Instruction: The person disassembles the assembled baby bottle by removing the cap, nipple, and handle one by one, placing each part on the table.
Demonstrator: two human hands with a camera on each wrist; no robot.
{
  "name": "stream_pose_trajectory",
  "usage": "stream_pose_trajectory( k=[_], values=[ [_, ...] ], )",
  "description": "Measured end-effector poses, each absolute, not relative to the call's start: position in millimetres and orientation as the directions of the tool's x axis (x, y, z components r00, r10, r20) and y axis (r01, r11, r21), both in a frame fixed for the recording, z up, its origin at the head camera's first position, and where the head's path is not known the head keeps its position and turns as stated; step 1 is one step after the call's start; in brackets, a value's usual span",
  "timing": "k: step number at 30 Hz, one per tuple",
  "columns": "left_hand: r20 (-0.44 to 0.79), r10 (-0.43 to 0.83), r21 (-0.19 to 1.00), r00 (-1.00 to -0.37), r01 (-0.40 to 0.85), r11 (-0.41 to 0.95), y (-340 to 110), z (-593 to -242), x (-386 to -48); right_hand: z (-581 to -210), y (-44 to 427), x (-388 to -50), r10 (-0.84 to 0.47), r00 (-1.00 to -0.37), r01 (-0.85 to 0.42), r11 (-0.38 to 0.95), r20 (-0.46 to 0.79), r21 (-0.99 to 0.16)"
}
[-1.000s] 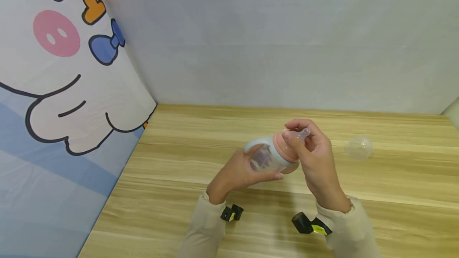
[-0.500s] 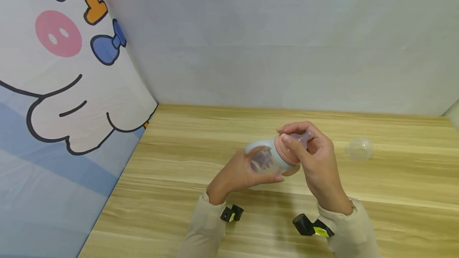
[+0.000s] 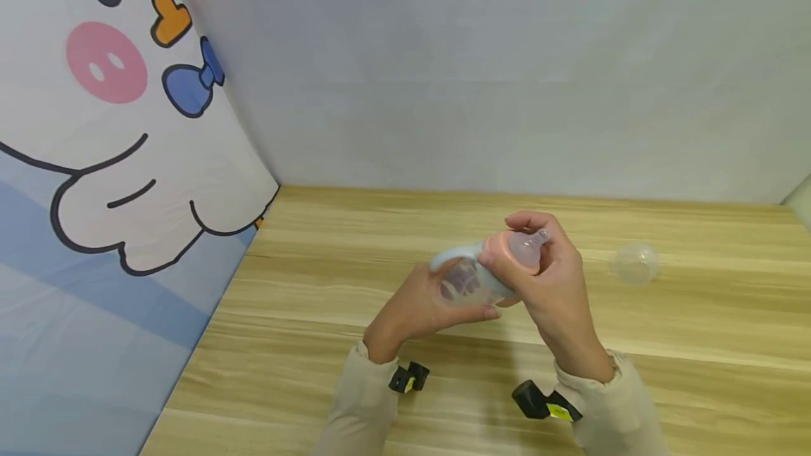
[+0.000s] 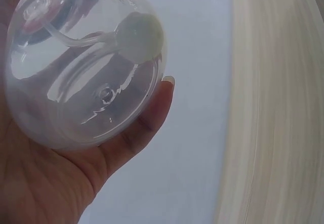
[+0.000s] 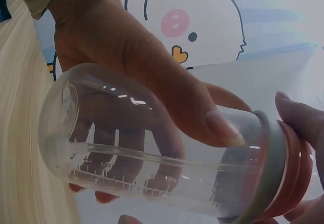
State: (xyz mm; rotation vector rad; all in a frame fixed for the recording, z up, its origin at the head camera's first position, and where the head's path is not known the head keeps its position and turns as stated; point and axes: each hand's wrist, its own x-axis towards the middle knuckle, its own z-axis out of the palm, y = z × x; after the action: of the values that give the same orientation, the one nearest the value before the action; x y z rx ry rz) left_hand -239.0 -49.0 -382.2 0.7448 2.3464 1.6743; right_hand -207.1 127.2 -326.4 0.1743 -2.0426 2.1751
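A clear baby bottle [image 3: 461,286] is held tilted above the table, its teat [image 3: 527,246] pointing up and right. My left hand [image 3: 415,308] grips the bottle's body, the thumb and fingers curled around it. Around the pink screw collar [image 5: 296,176] are the thumb and fingers of my right hand [image 3: 557,290]. A pale blue handle [image 3: 453,255] sits just below the collar. Inside the bottle, the left wrist view shows a thin straw with a round weight [image 4: 139,38] at its end. Some right fingertips are hidden behind the collar.
A clear domed cap [image 3: 636,263] lies on the wood-grain table [image 3: 304,266] to the right of my hands. A plain pale wall [image 3: 481,90] stands behind the table, and a cartoon-printed panel [image 3: 146,217] borders its left side.
My right thumb has slid across the collar toward the blue handle, and the right hand has shifted slightly left. The left hand and cap stay nearly in place.
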Motion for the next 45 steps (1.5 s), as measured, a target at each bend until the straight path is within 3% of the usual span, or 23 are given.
stream_pose_trajectory(
  k=[12,23,45],
  values=[
    [0.154,0.484,0.921,-0.861,0.303,0.244,-50.1,-382.8,-239.3,-327.1,125.9,-205.1,0.021,-0.96,-0.279,-0.071,0.278,-0.958],
    [0.14,0.478,0.911,-0.867,0.302,0.281,-51.0,-384.4,-240.3,-328.0,122.7,-204.7,0.026,-0.958,-0.287,-0.033,0.286,-0.957],
    [0.124,0.521,0.902,-0.844,0.315,0.295,-47.6,-382.4,-244.4,-328.9,131.4,-209.1,0.001,-0.931,-0.363,-0.092,0.364,-0.927]
  ],
)
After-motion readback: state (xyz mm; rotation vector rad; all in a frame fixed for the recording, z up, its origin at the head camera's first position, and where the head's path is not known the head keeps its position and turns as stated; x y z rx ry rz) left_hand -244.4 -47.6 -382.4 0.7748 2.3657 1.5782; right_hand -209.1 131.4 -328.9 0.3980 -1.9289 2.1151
